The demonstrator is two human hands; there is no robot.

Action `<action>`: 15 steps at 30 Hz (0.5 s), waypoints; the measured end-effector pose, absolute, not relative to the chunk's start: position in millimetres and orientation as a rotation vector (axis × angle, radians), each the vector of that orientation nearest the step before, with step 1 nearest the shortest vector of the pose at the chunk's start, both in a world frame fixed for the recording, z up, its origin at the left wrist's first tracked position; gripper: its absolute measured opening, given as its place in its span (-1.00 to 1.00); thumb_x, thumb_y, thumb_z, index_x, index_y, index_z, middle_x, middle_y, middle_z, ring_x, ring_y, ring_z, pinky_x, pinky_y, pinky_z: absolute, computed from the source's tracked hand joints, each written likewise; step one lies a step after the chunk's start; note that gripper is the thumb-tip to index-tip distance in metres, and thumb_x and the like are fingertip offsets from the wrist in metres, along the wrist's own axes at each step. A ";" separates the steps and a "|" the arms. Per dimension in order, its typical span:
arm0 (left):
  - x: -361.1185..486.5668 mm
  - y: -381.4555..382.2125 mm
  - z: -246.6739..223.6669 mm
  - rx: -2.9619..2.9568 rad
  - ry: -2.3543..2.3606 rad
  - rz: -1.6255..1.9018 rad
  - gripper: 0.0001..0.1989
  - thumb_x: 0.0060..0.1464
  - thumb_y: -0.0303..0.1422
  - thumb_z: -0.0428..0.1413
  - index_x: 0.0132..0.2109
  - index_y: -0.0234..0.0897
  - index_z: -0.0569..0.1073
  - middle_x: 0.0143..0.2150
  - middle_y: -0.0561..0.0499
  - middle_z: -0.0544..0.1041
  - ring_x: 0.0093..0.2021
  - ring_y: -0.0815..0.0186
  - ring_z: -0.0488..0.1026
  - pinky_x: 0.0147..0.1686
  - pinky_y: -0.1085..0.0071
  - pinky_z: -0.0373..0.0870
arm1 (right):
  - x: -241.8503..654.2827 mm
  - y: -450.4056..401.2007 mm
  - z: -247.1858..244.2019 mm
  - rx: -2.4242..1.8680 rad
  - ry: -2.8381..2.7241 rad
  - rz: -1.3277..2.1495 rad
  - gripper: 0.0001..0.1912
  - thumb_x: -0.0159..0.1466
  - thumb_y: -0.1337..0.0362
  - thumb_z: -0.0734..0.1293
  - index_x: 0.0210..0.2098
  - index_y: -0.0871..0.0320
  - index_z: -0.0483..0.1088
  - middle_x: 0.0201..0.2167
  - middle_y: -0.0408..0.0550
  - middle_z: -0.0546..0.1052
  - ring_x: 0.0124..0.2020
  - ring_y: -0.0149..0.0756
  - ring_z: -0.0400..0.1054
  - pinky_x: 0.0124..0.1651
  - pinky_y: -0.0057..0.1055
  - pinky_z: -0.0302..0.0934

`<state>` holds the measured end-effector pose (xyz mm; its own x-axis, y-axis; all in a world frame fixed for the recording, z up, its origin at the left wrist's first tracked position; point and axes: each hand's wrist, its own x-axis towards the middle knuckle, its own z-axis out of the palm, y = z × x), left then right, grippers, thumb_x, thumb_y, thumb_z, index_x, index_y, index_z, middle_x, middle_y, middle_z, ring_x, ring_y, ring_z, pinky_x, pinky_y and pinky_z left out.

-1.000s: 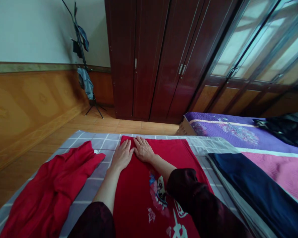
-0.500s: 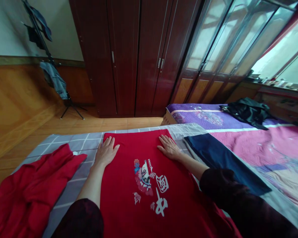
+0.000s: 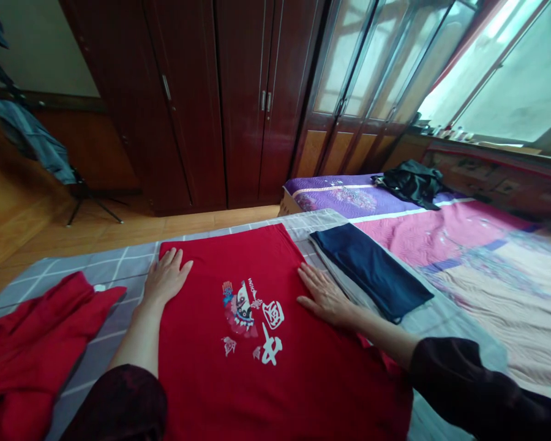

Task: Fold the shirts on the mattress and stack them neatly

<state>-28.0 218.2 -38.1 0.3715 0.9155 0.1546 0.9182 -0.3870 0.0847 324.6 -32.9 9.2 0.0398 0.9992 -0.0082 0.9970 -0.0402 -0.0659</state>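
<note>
A red T-shirt (image 3: 202,380) with a white and blue print lies spread before me on a grey checked bedsheet (image 3: 133,260). My left hand (image 3: 166,277) rests flat on its far left corner, fingers stretched out. Against the shirt's right edge lies my right hand (image 3: 324,294), palm down with the fingers extended. Neither hand grips anything. Another red garment (image 3: 46,343) lies crumpled to the left, a small white tag showing on it. To the right is a folded dark blue garment (image 3: 371,266), with something pale along its near left edge.
Beyond the bed stands a dark red wardrobe (image 3: 243,110). A second bed with a purple and pink cover (image 3: 417,229) adjoins on the right, a black garment (image 3: 411,184) heaped on it. A stand with hanging clothes (image 3: 32,135) is at the far left.
My right hand has slid nearer along the shirt's right edge. The left hand stays on the far left corner. My view has turned to the right.
</note>
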 end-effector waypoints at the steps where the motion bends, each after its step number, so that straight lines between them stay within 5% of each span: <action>1: -28.3 218.6 -38.6 -2.589 -1.729 -0.272 -0.37 0.24 -0.12 -0.31 0.29 -0.47 0.12 0.34 -0.25 0.06 0.33 0.07 0.01 0.21 0.02 0.03 | 324.0 -41.1 10.6 -2.226 -2.167 0.090 -0.23 0.31 -0.12 0.05 0.32 0.28 -0.04 0.34 0.14 -0.05 0.35 -0.06 -0.24 0.32 -0.12 -0.20; 8: -27.6 218.2 -38.2 -2.592 -1.747 -0.271 -0.35 0.22 -0.12 -0.33 0.29 -0.48 0.11 0.35 -0.24 0.05 0.33 0.06 0.00 0.21 0.01 0.02 | 311.6 -104.3 31.8 -2.097 -2.287 0.109 -0.40 0.34 0.09 0.11 0.30 0.19 0.03 0.34 0.06 -0.02 0.34 -0.12 -0.19 0.31 -0.14 -0.12; 15: -27.1 216.0 -28.8 -2.555 -1.736 -0.271 -0.36 0.21 -0.15 -0.28 0.27 -0.53 0.16 0.30 -0.29 0.16 0.29 0.01 0.09 0.17 0.06 0.10 | 318.3 -185.0 30.0 -2.204 -1.979 0.150 -0.53 0.34 0.27 0.05 0.21 0.17 0.20 0.15 0.07 0.35 0.15 -0.22 0.22 0.18 -0.24 0.15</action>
